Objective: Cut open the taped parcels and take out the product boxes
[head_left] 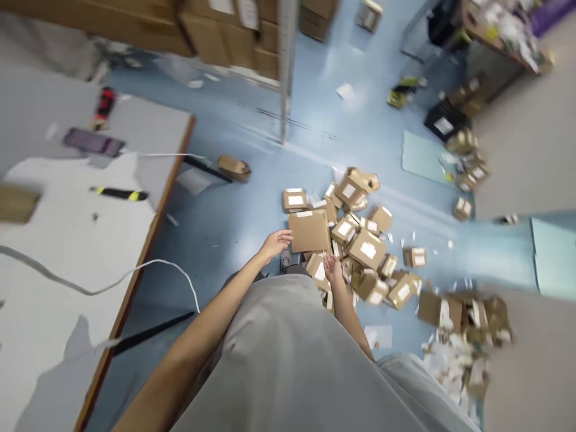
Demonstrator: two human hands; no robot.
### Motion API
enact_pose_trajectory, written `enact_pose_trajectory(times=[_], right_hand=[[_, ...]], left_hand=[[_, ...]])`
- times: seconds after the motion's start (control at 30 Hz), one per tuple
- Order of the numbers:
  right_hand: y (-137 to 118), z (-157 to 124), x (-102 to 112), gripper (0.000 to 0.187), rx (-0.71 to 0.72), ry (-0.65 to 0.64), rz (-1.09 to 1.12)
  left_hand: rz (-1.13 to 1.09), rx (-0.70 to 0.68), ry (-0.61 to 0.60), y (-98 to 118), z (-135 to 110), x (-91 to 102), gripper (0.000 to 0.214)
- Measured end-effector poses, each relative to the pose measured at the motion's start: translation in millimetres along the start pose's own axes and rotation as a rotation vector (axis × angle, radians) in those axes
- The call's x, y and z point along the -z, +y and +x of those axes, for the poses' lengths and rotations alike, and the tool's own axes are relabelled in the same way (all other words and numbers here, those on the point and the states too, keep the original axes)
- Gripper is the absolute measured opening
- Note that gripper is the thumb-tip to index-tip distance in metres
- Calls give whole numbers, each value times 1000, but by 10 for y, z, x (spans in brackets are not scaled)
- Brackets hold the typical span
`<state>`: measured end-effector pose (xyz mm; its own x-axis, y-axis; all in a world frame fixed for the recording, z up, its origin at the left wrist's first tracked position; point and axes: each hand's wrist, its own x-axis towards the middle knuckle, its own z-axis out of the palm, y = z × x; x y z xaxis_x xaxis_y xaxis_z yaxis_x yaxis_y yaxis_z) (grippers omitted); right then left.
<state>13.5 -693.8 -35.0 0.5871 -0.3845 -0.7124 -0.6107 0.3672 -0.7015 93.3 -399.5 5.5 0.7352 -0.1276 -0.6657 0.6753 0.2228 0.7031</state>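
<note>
A plain brown cardboard box (309, 231) is in front of my body, above or on a heap of smaller boxes; whether it rests on them I cannot tell. My left hand (276, 245) is at its left edge, fingers stretched out, the tips meeting or just overlapping the side. Just below the box's near right corner, my right hand (333, 267) has its palm turned up and fingers loosely bent apart. Neither hand is visibly wrapped around the box. Under and right of it lie labelled cardboard boxes (368, 249), jumbled and tilted at different angles.
To the left stands a white-topped table (67, 240) with a black-and-yellow cutter (120, 194), a phone (93, 142) and a white cable (135, 270). A metal rack post (284, 72) rises ahead. Opened boxes and scraps (463, 336) litter the right floor.
</note>
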Motion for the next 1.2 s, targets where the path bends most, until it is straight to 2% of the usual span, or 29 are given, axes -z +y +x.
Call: enact_pose_trajectory(times=[0.1, 0.2, 0.3, 0.43, 0.53, 0.63, 0.73, 0.83, 0.9, 0.97, 1.03, 1.1, 1.2], right_hand=[[-297, 213, -834, 37, -31, -188, -186], [-439, 219, -1714, 19, -41, -340, -350], [-351, 12, -2523, 13, -39, -460, -468], [37, -467, -3430, 4, -31, -603, -595], [417, -882, -4045, 13, -14, -702, -680], [780, -1295, -4654, 17, 9, -812, -757], [1077, -1681, -5309, 19, 39, -932, -834], [1298, -2040, -6039, 38, 89, -1037, -894], [1406, -2271, -6552, 63, 220, -1139, -954], [1490, -2498, -7061, 89, 437, -1247, -1025], [1565, -2715, -7537, 106, 630, -1314, -1100], [1649, -2904, -7951, 116, 760, -1339, -1192], [1818, -3076, -8417, 115, 847, -1338, -1309]], left_hand=[[-215, -51, 280, -39, -424, 823, 61], [-436, -101, 516, -231, -979, 1521, 61], [-628, -155, 702, -489, -1515, 2070, 62], [-849, -198, 885, -777, -2048, 2606, 62], [-926, -242, 979, -878, -2309, 2919, 57], [-963, -305, 1036, -888, -2507, 3199, 53], [-1008, -372, 1074, -828, -2663, 3461, 55], [-1019, -418, 1105, -705, -2754, 3701, 54], [-1000, -430, 1122, -589, -2769, 3842, 52], [-984, -448, 1133, -453, -2750, 3960, 59], [-978, -472, 1136, -300, -2704, 4048, 69], [-984, -478, 1137, -136, -2638, 4106, 74], [-1015, -452, 1150, 117, -2506, 4149, 75]])
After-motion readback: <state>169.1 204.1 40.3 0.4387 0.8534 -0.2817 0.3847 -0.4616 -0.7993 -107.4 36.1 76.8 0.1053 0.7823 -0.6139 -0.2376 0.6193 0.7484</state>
